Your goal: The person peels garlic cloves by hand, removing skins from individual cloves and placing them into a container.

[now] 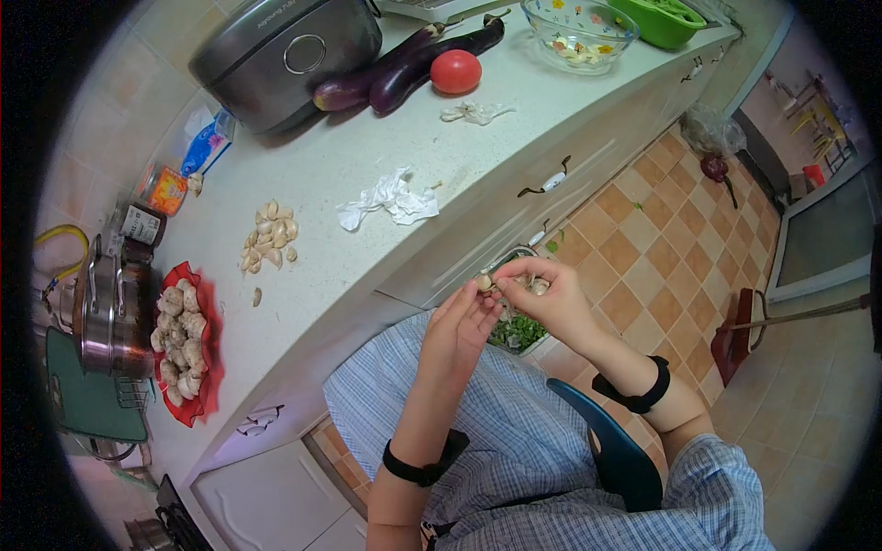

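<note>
A pale garlic clove point(484, 283) is pinched between the fingertips of my left hand point(457, 329), in front of the counter edge. My right hand point(549, 292) has its thumb and forefinger closed at the clove's other side, touching it. Below both hands stands a bin with green scraps point(520, 334) and pale peelings inside. On the counter lie several loose unpeeled garlic cloves point(272, 231). Whole garlic bulbs point(182, 335) fill a red wavy-edged plate point(195, 411). A clear flowered glass bowl point(597, 57) holds several peeled cloves.
Crumpled tissue point(390, 199) and a small wad of plastic point(475, 113) lie on the counter. Behind them are a tomato point(456, 72), two eggplants point(432, 69), a rice cooker point(289, 60) and a green basket point(657, 23). A steel pot point(115, 303) stands left. A red dustpan point(735, 340) is on the floor.
</note>
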The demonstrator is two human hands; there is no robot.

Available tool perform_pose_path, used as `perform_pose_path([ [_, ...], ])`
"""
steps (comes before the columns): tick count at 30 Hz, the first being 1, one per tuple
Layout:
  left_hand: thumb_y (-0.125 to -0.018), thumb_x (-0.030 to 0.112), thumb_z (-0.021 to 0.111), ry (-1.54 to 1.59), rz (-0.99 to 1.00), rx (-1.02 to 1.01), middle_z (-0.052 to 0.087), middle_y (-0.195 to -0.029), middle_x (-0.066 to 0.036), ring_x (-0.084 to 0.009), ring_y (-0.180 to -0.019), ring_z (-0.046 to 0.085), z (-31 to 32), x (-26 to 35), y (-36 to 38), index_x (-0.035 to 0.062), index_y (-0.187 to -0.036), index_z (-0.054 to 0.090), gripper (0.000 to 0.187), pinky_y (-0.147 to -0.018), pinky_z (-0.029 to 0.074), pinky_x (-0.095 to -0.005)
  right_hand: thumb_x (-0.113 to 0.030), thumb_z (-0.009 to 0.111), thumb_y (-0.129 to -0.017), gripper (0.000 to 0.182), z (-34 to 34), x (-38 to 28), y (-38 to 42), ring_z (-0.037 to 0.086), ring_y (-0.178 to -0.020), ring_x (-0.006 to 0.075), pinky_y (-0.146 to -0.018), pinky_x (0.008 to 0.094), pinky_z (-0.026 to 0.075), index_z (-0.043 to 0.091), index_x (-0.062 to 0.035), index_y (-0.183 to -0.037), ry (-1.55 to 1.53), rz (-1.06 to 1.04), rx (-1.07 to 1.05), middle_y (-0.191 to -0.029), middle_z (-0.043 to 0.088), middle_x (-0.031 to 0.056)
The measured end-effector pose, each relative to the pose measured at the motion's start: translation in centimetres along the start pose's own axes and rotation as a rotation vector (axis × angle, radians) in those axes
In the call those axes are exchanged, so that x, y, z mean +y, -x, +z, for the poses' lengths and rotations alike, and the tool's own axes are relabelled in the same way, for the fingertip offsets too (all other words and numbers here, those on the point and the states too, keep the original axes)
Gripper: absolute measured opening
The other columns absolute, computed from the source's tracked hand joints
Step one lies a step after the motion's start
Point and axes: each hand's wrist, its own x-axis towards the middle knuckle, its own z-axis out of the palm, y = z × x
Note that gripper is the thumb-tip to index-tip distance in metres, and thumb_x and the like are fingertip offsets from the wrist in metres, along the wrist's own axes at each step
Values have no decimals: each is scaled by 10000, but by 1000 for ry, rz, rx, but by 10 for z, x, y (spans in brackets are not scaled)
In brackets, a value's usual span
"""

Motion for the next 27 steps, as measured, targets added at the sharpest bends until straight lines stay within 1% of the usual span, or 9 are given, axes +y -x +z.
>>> perform_pose_path([
  [7, -869, 163, 480, 186, -91, -51, 564, -866, -58, -126, -774, 543, -4, 0, -1, 27, -970, 511, 172, -714, 473, -231, -76, 569, -769, 140, 1, 7, 2, 581, -765, 117, -694, 234, 450, 601, 13, -871, 102, -113, -1, -820, 624, 81],
  [10, -869, 166, 483, 186, -98, -40, 560, -854, -53, -121, -751, 535, -7, -1, -3, 26, -974, 511, 177, -685, 468, -225, -77, 575, -764, 136, -2, 8, 2, 588, -743, 136, -672, 244, 452, 605, 1, -871, 183, -142, -41, -809, 624, 89],
  [12, -867, 167, 487, 166, -88, -31, 558, -849, -52, -117, -738, 530, -8, -2, -3, 25, -979, 510, 183, -666, 463, -223, -94, 600, -752, 142, -5, 13, 1, 589, -720, 153, -641, 250, 448, 611, -10, -865, 254, -224, -150, -796, 622, 91],
  [15, -860, 160, 499, -36, 19, 7, 553, -836, -49, -108, -727, 517, -6, -1, -1, 9, -983, 524, 197, -640, 447, -219, -117, 623, -741, 156, -11, 14, 0, 582, -705, 147, -623, 245, 441, 620, -16, -860, 298, -145, -167, -793, 621, 87],
  [17, -852, 149, 509, -336, 183, 101, 553, -786, -42, -100, -712, 515, -2, -1, 1, -15, -960, 552, 201, -635, 440, -218, -125, 632, -735, 167, -12, 16, -2, 577, -693, 136, -610, 239, 439, 624, -17, -861, 243, -164, -107, -777, 618, 87],
  [18, -852, 149, 509, -336, 183, 101, 553, -786, -42, -100, -712, 515, 0, 0, 2, -15, -960, 552, 201, -635, 440, -218, -133, 641, -729, 177, -12, 16, -2, 572, -680, 125, -597, 234, 437, 627, -18, -862, 186, -182, -46, -761, 615, 88],
  [22, -823, 110, 543, -587, 293, 135, 552, -716, -42, -99, -649, 529, 9, -1, 4, -38, -892, 590, 169, -615, 465, -225, -142, 641, -735, 189, -12, 12, -5, 552, -639, 105, -574, 228, 432, 625, -8, -869, 236, -197, -67, -719, 608, 62],
  [25, -808, 86, 561, -647, 350, 118, 551, -703, -45, -101, -625, 535, 11, -1, 5, -45, -869, 597, 150, -609, 487, -231, -159, 638, -748, 197, -13, 11, -9, 514, -577, 68, -504, 205, 406, 625, -1, -865, 41, -100, -114, -675, 585, 30],
  [27, -803, 79, 566, -643, 369, 104, 551, -705, -47, -103, -622, 538, 9, 0, 5, -47, -864, 598, 143, -609, 497, -235, -171, 625, -768, 188, -18, 8, -9, 472, -530, 37, -447, 172, 361, 623, -11, -866, -30, 147, -153, -658, 569, 11],
])
